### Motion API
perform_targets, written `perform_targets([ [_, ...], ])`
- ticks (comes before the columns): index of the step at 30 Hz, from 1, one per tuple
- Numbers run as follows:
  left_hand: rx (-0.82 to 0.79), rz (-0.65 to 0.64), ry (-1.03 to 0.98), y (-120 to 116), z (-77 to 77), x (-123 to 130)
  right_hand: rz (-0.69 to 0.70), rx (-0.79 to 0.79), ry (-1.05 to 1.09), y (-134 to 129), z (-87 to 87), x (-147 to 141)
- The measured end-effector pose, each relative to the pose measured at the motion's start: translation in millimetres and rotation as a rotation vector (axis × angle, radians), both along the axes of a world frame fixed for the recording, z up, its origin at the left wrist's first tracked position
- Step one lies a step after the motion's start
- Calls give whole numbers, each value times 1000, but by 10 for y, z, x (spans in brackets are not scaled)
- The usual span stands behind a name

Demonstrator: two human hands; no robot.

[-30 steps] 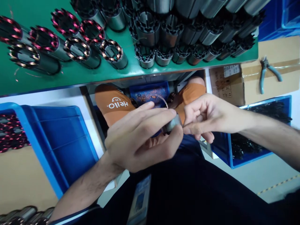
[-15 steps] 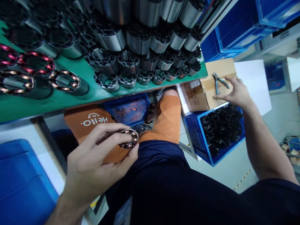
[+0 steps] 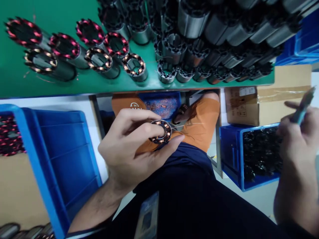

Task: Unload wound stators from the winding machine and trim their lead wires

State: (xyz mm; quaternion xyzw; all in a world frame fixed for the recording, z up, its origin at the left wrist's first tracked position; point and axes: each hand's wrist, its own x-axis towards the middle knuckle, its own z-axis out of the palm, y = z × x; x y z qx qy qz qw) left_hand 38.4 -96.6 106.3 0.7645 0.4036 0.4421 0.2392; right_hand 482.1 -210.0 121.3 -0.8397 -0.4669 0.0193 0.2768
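In my left hand [image 3: 139, 142] is a motor stator [image 3: 161, 131] with copper windings, held above my lap. The index finger reaches into its bore, and the thumb stands off its near side. Thin wire ends trail from the stator to the right. My right hand [image 3: 299, 129] is closed on a pair of wire cutters [image 3: 304, 103], raised over the cardboard box at the right; the hand is somewhat blurred, and the fingers hide part of the handles.
Rows of stators [image 3: 174, 46] stand on the green bench [image 3: 82, 84], some with red or copper windings. A blue crate [image 3: 240, 159] of black parts stands beneath the cardboard box [image 3: 279, 99]. Another blue crate [image 3: 69, 146] is at left, and a blue tray [image 3: 161, 108] lies under the bench.
My right hand has taken the wire cutters up off the cardboard box. My left hand still holds the stator. The view has swung left, showing more of the bench's left side.
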Motion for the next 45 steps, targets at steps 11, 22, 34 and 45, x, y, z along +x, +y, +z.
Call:
perform_targets([
  [11,49,94,95,-114,41,-145,858,-137,832,273,-205,-2174],
  [22,5,192,46,-236,-36,-359,958,-154,728,428,-157,-2331],
  [34,31,210,35,-275,-45,-404,925,-110,690,431,-185,-2396],
  [45,-577,170,-477,-195,-429,-340,805,-127,570,621,-653,-2189],
])
